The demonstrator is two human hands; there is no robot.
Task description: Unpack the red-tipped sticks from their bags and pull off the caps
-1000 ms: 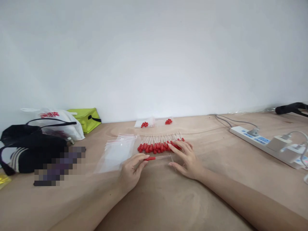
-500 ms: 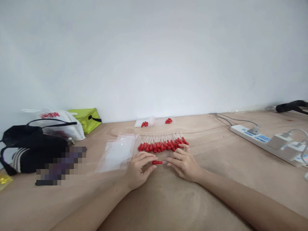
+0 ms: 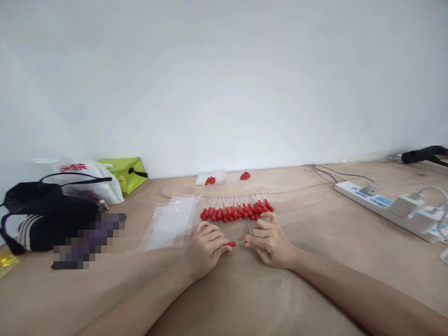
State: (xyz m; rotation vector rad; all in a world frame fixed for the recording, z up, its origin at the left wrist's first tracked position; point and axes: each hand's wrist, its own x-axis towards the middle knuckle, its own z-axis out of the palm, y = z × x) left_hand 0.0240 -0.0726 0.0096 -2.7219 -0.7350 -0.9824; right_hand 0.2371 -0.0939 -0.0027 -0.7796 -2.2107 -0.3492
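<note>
"First, grip of the left hand [image 3: 207, 245]?"

"Thumb and fingertips drawn together in a pinch, no visible gap. They have hold of the red bulb of a dropper [image 3: 231, 244]; part of the bulb shows beyond the fingertips."

"Right hand [image 3: 271, 241]?"

"Also pinching. Thumb and forefinger meet on the clear stem of the same dropper. Far end of that stem is hidden by the fingers."

"Position of the dropper?"

"Roughly level, between the two hands, on the near side of the row of droppers [image 3: 230, 213]. Contact with the table [image 3: 224, 298] cannot be told."

"Second clear stem [image 3: 248, 227] noted?"

"Yes, a thin one, slanting between the right fingers and the row. Cannot tell whether the hand grips it or merely touches it."

"Describe the row."

"Side by side, red bulbs toward the person, pale stems pointing to the wall [image 3: 245, 84]. Some bulbs overlap."

"Surroundings?"

"Left of the row: flat clear bags [image 3: 171, 224], overlapping. Beyond the row, near the wall: two small red clusters, left [image 3: 210, 181] and right [image 3: 245, 176], each with clear plastic. Far right: a white power strip [image 3: 364, 199] with plugs in it."
</note>
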